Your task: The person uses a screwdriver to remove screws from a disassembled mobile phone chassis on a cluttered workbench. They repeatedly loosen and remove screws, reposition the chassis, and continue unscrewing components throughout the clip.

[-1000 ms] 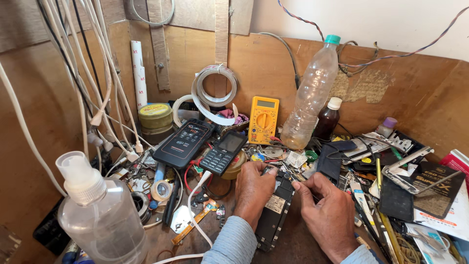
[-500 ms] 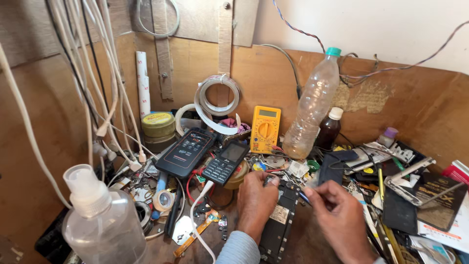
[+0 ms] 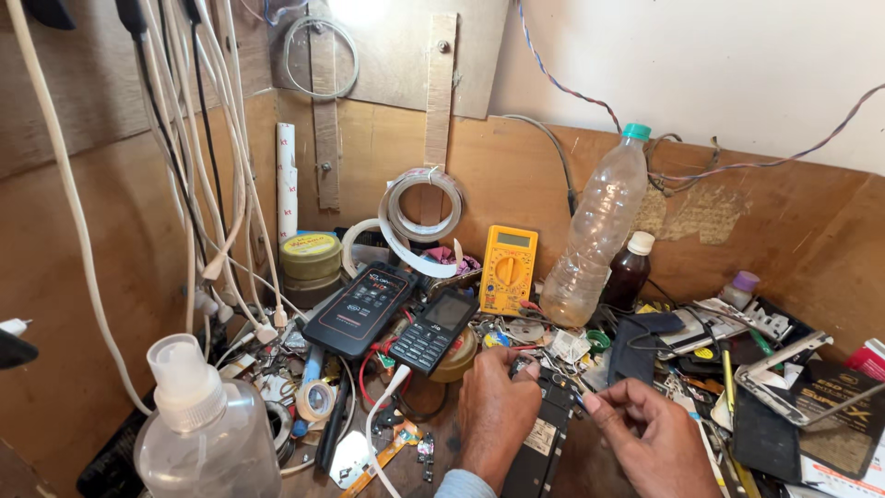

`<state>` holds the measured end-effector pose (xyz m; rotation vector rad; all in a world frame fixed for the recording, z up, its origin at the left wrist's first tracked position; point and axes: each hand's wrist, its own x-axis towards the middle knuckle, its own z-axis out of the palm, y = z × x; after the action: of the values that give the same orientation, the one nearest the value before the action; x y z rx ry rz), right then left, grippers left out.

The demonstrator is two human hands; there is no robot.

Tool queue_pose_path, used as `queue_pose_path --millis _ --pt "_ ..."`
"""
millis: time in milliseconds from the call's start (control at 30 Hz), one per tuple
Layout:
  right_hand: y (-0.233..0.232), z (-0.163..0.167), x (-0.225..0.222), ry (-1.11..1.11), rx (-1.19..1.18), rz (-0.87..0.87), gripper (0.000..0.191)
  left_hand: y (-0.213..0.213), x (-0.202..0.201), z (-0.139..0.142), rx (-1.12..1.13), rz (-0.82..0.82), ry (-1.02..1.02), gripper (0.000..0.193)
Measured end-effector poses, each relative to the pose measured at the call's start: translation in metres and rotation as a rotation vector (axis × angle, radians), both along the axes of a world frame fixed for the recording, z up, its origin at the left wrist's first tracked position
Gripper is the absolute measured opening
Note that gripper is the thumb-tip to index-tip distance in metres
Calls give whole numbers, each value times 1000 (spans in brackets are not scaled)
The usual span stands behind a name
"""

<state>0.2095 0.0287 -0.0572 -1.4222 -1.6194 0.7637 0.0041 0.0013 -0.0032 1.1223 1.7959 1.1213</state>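
Left hand (image 3: 498,420) sits low in the centre of the frame, fingers curled down on the top edge of the opened black phone (image 3: 539,443) I am working on, pinning it to the cluttered bench (image 3: 590,461). My right hand (image 3: 650,443), just to its right, pinches something thin at the fingertips beside the phone; I cannot tell what. Above them lie a black keypad phone (image 3: 433,330) and a yellow multimeter (image 3: 508,269). A clear spray bottle (image 3: 207,424) fills the lower left.

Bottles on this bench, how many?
4: spray bottle front left, tall clear bottle at the back, dark bottle beside it, small purple-capped one right. Clutter may hide more.
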Motion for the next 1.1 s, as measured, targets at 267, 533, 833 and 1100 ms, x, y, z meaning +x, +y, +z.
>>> queue_pose_path --millis 267,533,833,1100 --pt "12 -5 14 147 -6 35 22 14 4 -15 135 -24 -165 25" --pt "5 2 11 205 -157 -17 27 16 4 -21 170 -47 -314 17" --pt "-12 36 -6 431 -404 -26 39 15 7 -19 301 -158 -623 17" --pt "-17 44 -12 444 -436 -21 39 9 6 -12 306 -183 -607 18"
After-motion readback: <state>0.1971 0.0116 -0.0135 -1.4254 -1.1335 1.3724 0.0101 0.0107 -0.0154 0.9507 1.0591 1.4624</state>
